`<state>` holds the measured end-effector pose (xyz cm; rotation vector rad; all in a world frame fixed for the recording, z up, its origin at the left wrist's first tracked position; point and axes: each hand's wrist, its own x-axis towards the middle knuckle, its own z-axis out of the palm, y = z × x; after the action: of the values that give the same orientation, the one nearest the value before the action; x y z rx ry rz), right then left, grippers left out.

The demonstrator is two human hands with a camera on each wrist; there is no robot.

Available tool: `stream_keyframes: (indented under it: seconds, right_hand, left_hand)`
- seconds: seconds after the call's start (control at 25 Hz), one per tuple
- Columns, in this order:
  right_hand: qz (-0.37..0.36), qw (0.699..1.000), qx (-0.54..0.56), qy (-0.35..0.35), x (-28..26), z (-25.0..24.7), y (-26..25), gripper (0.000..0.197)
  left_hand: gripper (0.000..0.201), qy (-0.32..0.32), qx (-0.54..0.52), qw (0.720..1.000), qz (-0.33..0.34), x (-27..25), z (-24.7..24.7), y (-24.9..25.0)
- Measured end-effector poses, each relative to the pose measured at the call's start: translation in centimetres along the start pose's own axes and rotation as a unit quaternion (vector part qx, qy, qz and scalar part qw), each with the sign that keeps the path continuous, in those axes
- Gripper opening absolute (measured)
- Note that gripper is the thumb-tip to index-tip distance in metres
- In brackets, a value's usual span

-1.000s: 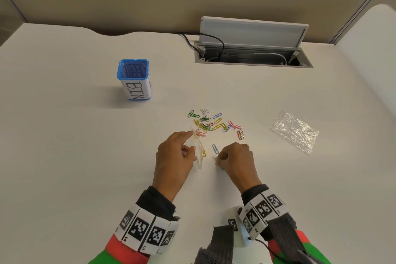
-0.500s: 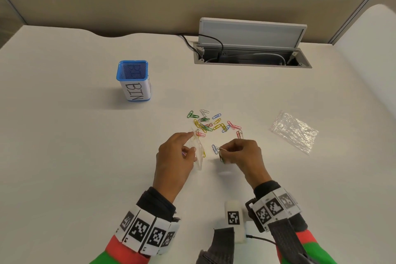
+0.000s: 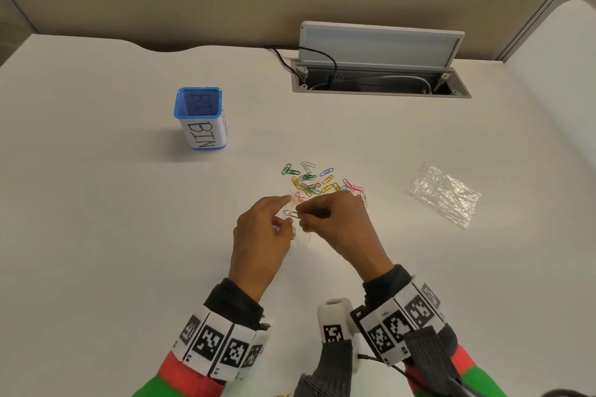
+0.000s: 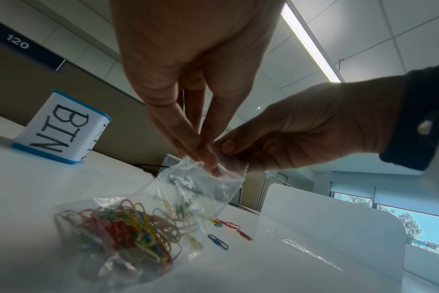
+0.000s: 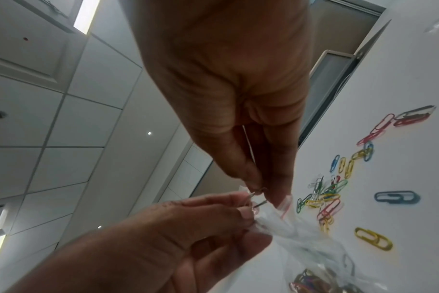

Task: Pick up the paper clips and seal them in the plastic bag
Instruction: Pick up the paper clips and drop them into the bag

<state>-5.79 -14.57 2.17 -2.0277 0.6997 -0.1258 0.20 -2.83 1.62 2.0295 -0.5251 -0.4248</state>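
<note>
My left hand point(image 3: 283, 214) pinches the mouth of a small clear plastic bag point(image 4: 203, 190) whose bottom rests on the table, with several coloured paper clips point(image 4: 128, 228) inside. My right hand point(image 3: 300, 216) pinches one dark paper clip point(image 3: 290, 213) and holds it at the bag's mouth, fingertips almost touching the left hand's. In the right wrist view that held clip point(image 5: 258, 198) sits right at the bag's opening point(image 5: 283, 214). Just beyond the hands lies a loose pile of coloured clips point(image 3: 316, 184) on the white table point(image 3: 129, 235).
A second, crumpled clear bag point(image 3: 443, 193) lies to the right. A blue-rimmed cup labelled BIN point(image 3: 201, 119) stands at the back left. An open cable hatch point(image 3: 380, 74) with cords sits at the back. A few single clips point(image 5: 396, 197) lie apart from the pile.
My right hand has risen from the table with a clip and moved left to the bag's mouth. The left hand has kept its hold on the bag in the same place.
</note>
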Motion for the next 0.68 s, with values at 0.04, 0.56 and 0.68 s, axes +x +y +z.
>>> stream_keyframes:
  seconds: [0.04, 0.56, 0.68]
  right_hand:
    - [-0.005, 1.000, 0.002, 0.007, 0.0, 0.0, 0.0, 0.022]
    - [0.129, 0.982, -0.049, 0.131, 1.9, 0.0, 5.4, 0.025]
    - [0.110, 0.980, -0.128, 0.102, 1.8, 1.6, 5.2, 0.048]
  left_hand:
    - [0.037, 0.003, -0.002, 1.000, 0.000, 0.0, 0.0, 0.0]
    - [0.035, 0.012, 0.024, 1.000, 0.009, 0.1, -0.3, -0.3]
    - [0.035, 0.014, 0.033, 0.999, 0.012, 0.1, -0.4, -0.3]
